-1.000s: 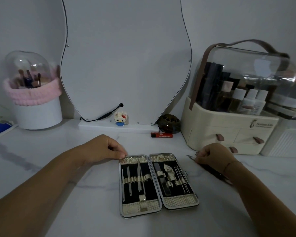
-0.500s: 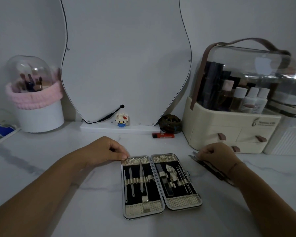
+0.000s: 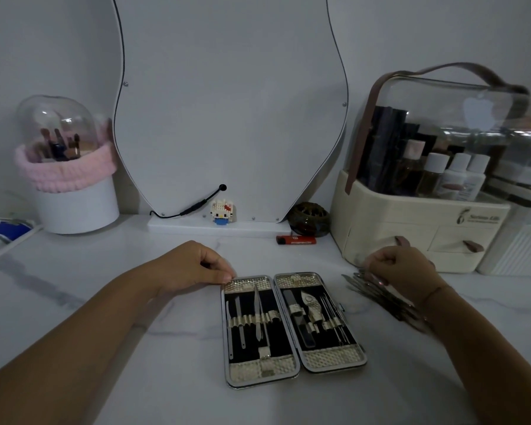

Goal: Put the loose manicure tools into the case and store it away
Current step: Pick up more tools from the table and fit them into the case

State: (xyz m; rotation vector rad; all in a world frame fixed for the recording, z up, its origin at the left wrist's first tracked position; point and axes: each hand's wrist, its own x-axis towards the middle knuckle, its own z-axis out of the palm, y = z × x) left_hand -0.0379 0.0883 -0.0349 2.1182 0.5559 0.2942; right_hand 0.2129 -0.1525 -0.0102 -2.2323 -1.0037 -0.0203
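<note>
The manicure case [image 3: 259, 370] lies open flat on the white marble table, with metal tools strapped into both black halves. My left hand [image 3: 190, 266] holds its far left corner, thumb and fingertips pinched on the rim. Right of the case, several loose manicure tools [image 3: 369, 289] lie in a slanted bundle. My right hand [image 3: 406, 268] is curled over their far end, its fingertips pinched on a thin tool whose tip is blurred. My wrist hides the rest of the bundle.
A cream cosmetic organizer [image 3: 411, 231] with drawers and a clear lid stands just behind my right hand. A red lighter [image 3: 295, 239], a dark round jar [image 3: 308, 221], a small figurine [image 3: 222, 212] and a mirror [image 3: 227, 102] line the back. A brush holder [image 3: 74, 204] stands far left.
My right hand has lifted slightly off the loose tools, fingers pinching at their far end. My left hand stays on the case corner. The view has shifted a little.
</note>
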